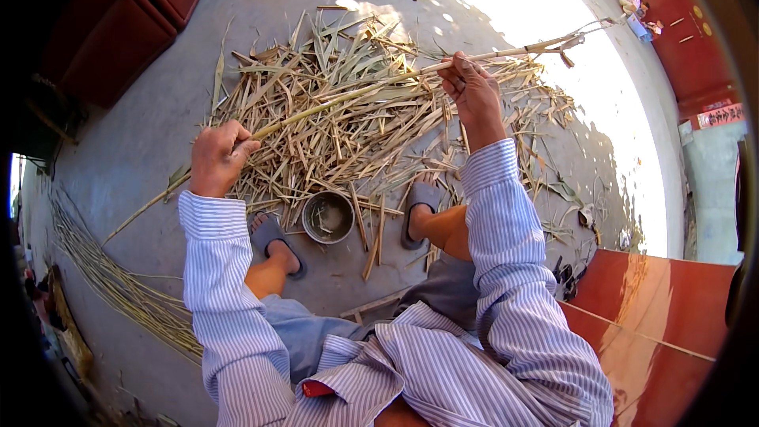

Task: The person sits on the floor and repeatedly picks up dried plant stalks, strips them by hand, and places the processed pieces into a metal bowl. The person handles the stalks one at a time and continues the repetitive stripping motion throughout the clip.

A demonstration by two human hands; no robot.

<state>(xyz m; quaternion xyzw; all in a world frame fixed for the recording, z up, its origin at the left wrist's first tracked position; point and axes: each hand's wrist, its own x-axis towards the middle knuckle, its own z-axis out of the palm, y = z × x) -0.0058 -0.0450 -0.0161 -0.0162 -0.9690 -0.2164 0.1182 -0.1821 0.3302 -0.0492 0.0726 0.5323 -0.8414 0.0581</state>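
The left grip (pixel 217 158) was closed around the long stalk (pixel 340 100), while the right grip (pixel 475 96) pinched it toward its right end. The stalk crossed above the leaf pile (pixel 336 142) on the floor (pixel 134 142), its long axis slanting from near left to far right.

Dark red furniture (pixel 118 35) stands at 10 o'clock on the grey floor (pixel 150 130). A red door (pixel 676 47) rises at 2 o'clock, with a pale green wall (pixel 709 190) at 3. At 4 o'clock, reddish-brown boards (pixel 668 300) meet along a light seam, partly in sunlight.
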